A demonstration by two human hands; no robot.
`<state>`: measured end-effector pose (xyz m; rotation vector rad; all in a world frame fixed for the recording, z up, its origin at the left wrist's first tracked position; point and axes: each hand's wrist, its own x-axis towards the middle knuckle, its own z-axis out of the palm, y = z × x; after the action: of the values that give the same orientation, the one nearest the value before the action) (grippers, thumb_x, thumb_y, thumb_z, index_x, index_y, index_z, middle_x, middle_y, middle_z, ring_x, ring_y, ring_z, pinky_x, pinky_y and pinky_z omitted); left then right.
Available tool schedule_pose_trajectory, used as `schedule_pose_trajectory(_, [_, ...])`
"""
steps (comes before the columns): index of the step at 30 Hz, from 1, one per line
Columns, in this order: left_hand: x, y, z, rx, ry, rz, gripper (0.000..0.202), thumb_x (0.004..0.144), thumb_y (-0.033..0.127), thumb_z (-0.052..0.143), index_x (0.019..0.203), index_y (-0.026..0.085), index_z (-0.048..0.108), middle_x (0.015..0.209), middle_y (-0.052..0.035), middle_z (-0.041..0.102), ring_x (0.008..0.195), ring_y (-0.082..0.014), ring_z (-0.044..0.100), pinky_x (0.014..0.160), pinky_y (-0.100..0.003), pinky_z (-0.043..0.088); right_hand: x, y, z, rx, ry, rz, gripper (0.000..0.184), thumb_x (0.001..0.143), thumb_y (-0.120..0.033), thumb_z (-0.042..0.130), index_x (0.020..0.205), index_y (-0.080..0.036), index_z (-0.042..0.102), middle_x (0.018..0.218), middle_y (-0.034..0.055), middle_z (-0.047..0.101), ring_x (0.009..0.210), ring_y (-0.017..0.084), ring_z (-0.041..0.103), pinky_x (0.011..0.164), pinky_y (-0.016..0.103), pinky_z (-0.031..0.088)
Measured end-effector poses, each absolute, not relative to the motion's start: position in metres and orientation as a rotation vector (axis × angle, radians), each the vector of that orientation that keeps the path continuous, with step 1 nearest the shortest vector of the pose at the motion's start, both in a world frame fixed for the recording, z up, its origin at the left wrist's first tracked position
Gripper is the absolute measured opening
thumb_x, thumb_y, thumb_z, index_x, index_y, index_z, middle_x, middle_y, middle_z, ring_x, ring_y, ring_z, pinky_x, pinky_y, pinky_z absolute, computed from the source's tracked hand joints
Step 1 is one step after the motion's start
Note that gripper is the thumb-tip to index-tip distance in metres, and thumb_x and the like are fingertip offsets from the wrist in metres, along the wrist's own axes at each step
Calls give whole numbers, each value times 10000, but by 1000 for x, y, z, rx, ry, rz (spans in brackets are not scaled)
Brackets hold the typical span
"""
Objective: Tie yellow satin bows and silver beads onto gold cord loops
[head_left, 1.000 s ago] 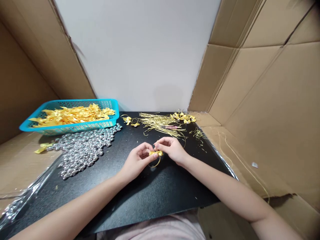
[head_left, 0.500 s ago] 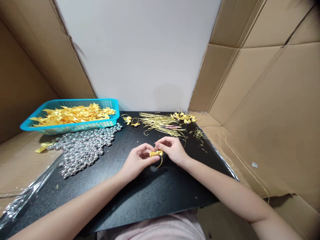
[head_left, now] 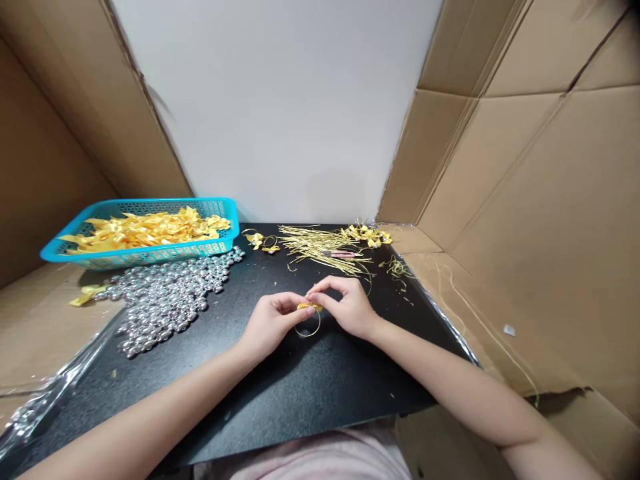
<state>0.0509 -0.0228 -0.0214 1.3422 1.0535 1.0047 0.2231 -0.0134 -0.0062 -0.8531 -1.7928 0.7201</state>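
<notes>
A small yellow ribbon bow (head_left: pixel 316 307) is pinched between the thumb and fingers of my left hand (head_left: pixel 273 323), partly covered by the fingertips. Below it hangs a thin gold cord loop (head_left: pixel 319 327), above the black table. My right hand (head_left: pixel 347 305) is closed in a pinch just over the bow, its fingertips meeting those of my left hand. What lies between the right fingertips is too small to make out. Beyond the hands lies a loose pile of gold cord pieces (head_left: pixel 307 241), with a pink-handled tool (head_left: pixel 343 254) on top.
At the left stands a blue basket (head_left: pixel 55 252) filled with yellow ribbon bows (head_left: pixel 145 230). Silver beads (head_left: pixel 165 293) spread in front of it. Bows with cord loops (head_left: pixel 367 233) lie at the back of the table (head_left: pixel 300 393). Cord scraps (head_left: pixel 399 268) lie right. Cardboard walls (head_left: pixel 540 200) flank the table.
The bow has tilted, so less of its front shows, and its cord loop has swung slightly left and looks rounder. My right fingertips have shifted slightly left over the bow.
</notes>
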Motion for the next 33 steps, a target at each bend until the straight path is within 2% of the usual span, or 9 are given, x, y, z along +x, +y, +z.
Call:
schedule_pose_trajectory(5, [52,-23,-21,1344,1067,1020,229,610,321,799,746,144,747,731,-50,765,641,-170,675,649,-257,510,223,-11,-11,-810,-1758,776,70,808,-214,623,759,-181,660,734,13,691,660,130,643,650,257,521])
schedule_pose_trajectory(9, [53,-24,-18,1321,1022,1025,243,606,340,807,732,144,738,759,-64,774,690,-192,697,697,-280,528,219,-8,-14,-743,-1608,1020,150,810,-323,641,762,-188,597,660,-11,649,581,114,623,589,250,526])
schedule_pose_trajectory(13, [55,-26,-14,1310,998,1047,248,600,342,821,718,146,724,763,-63,774,697,-193,698,707,-283,530,215,-8,-10,-735,-1471,1128,274,752,-445,696,742,-195,584,626,-19,635,557,108,614,567,250,529])
schedule_pose_trajectory(18, [56,-26,-13,1278,999,1038,231,597,319,824,699,145,713,717,-52,757,654,-177,679,674,-273,515,213,-8,-5,-762,-1382,1156,363,672,-525,738,708,-201,579,588,-31,623,512,98,587,537,249,523])
schedule_pose_trajectory(26, [54,-20,-18,1144,996,1025,214,580,282,836,675,142,705,614,-10,716,562,-117,619,612,-228,471,214,1,-6,-749,-1385,1215,369,672,-512,746,719,-189,572,602,-30,634,517,95,593,553,250,531])
schedule_pose_trajectory(33, [52,-25,-19,1137,951,996,250,576,266,850,761,150,728,755,-42,767,667,-148,672,716,-265,514,222,3,-2,-752,-1338,1318,352,665,-471,768,726,-173,590,659,-6,688,546,101,626,568,253,547])
